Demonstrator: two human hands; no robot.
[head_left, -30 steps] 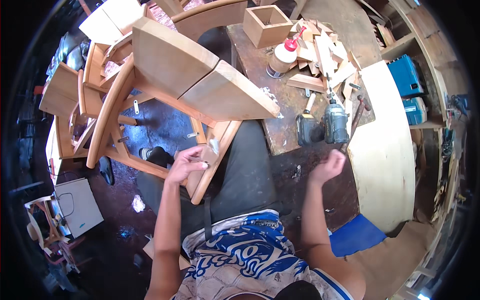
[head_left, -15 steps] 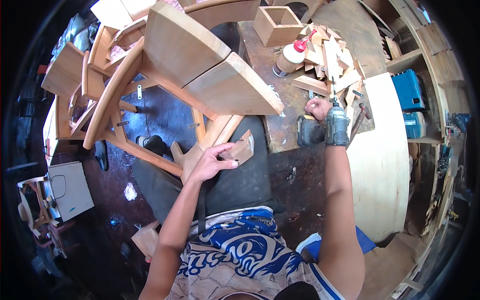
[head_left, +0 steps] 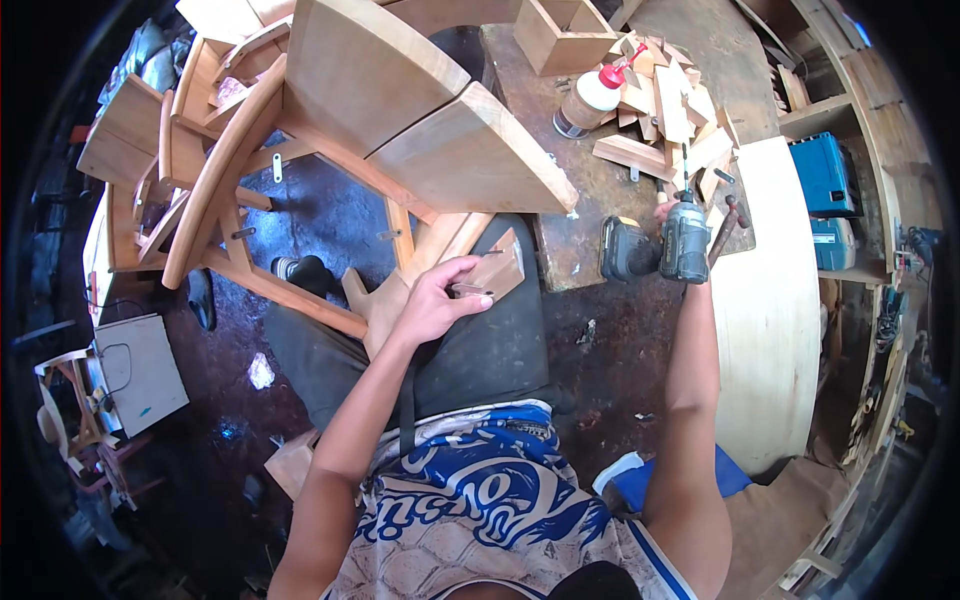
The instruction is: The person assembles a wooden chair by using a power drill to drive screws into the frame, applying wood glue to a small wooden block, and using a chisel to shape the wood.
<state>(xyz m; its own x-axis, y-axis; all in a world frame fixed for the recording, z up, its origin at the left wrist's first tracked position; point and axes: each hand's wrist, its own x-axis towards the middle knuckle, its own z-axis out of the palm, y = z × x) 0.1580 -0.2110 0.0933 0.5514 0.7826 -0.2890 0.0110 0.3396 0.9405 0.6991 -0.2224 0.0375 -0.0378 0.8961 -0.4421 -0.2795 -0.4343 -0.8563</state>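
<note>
My left hand (head_left: pixel 447 302) is closed around a small wooden block (head_left: pixel 503 268), with my thumb along its near side. Thin dark pieces that look like screws stick out of the block, which I hold over my lap. A cordless drill (head_left: pixel 684 243) with a long bit stands on the worktable, its battery (head_left: pixel 627 248) to the left of its body. Just past the drill is my right hand (head_left: pixel 664 206), almost wholly covered by the tool. Its fingers are hidden, so I cannot tell whether they touch the drill. A hammer (head_left: pixel 728 226) lies to the right.
A partly assembled wooden chair (head_left: pixel 470 165) leans in front of me. On the worktable (head_left: pixel 570 235) are a red-capped glue bottle (head_left: pixel 588 103), a pile of wood scraps (head_left: pixel 660 95) and an open wooden box (head_left: pixel 562 45). Blue cases (head_left: pixel 825 175) sit on a right-hand shelf.
My right hand has shifted right, from beside the drill to mostly behind it. The left hand still holds the wooden block, now turned slightly. The whole view has shifted a little.
</note>
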